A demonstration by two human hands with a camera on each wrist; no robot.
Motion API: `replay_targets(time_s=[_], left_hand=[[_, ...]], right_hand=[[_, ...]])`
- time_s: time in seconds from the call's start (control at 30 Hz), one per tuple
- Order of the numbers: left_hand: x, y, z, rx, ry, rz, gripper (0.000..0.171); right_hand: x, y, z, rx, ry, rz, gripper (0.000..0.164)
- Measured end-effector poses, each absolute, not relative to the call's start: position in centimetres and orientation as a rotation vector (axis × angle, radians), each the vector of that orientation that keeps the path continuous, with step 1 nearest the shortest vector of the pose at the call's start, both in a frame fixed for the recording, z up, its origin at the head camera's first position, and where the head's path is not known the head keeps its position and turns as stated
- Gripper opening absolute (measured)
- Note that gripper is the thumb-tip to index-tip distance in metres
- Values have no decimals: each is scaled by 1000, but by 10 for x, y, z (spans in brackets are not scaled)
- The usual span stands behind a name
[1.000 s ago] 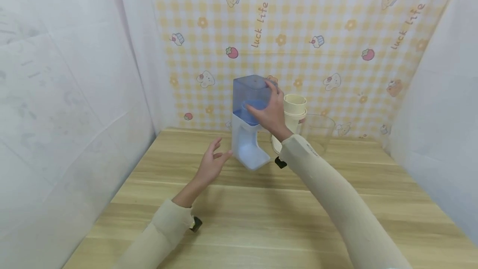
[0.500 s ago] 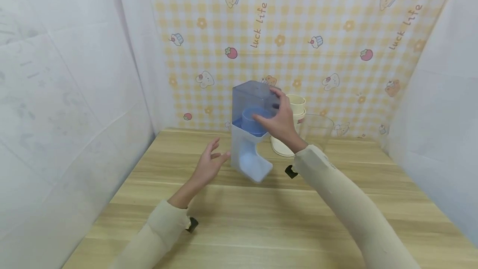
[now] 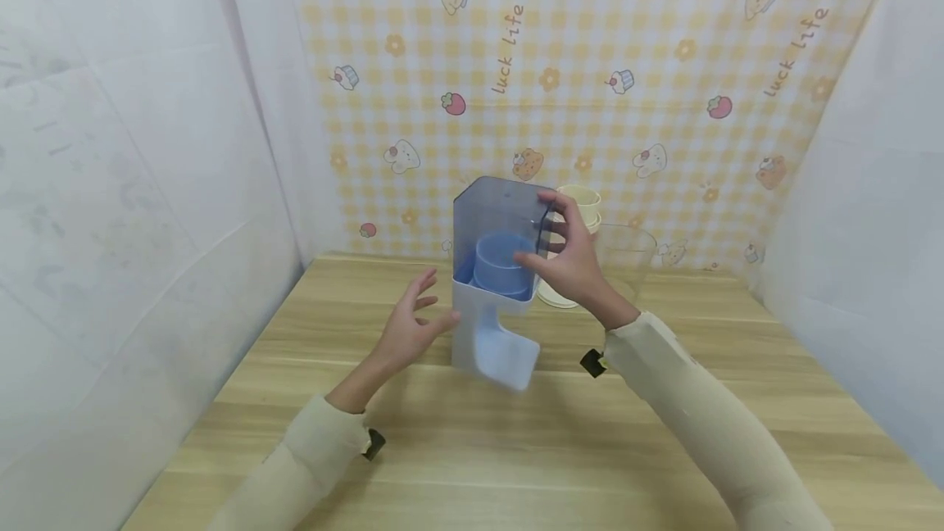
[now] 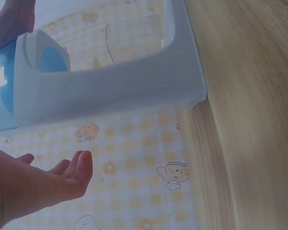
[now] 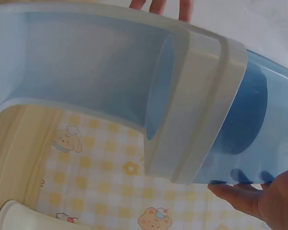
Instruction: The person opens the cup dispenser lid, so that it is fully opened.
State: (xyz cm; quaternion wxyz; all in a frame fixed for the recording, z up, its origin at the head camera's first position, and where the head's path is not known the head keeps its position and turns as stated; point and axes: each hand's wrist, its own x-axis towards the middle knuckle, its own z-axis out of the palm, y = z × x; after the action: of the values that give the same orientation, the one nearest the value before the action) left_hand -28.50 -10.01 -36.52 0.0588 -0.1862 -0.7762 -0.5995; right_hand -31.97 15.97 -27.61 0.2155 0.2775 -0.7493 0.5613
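Note:
A dispenser with a white body [image 3: 490,334] and a translucent blue top [image 3: 496,224] is in the middle of the wooden table [image 3: 516,449], tilted with its foot toward me. My right hand [image 3: 569,262] grips the blue top from the right side, fingers curled round its edge. My left hand [image 3: 408,328] is held with relaxed fingers right beside the white body's left side, thumb at its edge. The left wrist view shows the white body [image 4: 110,91] above my left hand [image 4: 43,184]. The right wrist view shows the dispenser [image 5: 192,110] and my right hand [image 5: 259,199].
Behind the dispenser stand stacked cream cups [image 3: 583,203], a clear plastic jug [image 3: 627,256] and a cream dish [image 3: 553,295]. A yellow checked cloth [image 3: 664,64] covers the back wall. White sheets close off both sides.
The right hand has brought the dispenser nearer to me, away from the cups, and tilted it. The left hand has stayed beside it, shifting only slightly.

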Motion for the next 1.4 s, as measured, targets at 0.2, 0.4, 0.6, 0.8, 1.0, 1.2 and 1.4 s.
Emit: replay_targets(time_s=[0.2,0.4,0.6,0.8,1.0,1.2,1.4], left_hand=[[-282,-100,-363,-669,-2371,-1836,90],[-280,-98,-362,-722,-2363,-1851,96],[-275,-94,-362,-818,-2380,-1812,104],[-269,-88,-362,-873,-2399,-1785,109],[-262,-80,-360,-893,-2399,-1817,112],[-262,-75,-363,-964,-2387,-1808,111],[-265,-71,-369,-1016,-2321,-1826,107]], right_hand=[[-304,165,-274,863,-2035,1588,81],[-293,172,-275,952,-1992,1620,83],[-283,178,-275,1037,-1947,1652,83],[-274,188,-278,1134,-1901,1711,83],[-271,194,-283,1250,-1833,1723,86],[-269,196,-282,1301,-1833,1713,85],[-268,197,-284,1325,-1897,1698,91]])
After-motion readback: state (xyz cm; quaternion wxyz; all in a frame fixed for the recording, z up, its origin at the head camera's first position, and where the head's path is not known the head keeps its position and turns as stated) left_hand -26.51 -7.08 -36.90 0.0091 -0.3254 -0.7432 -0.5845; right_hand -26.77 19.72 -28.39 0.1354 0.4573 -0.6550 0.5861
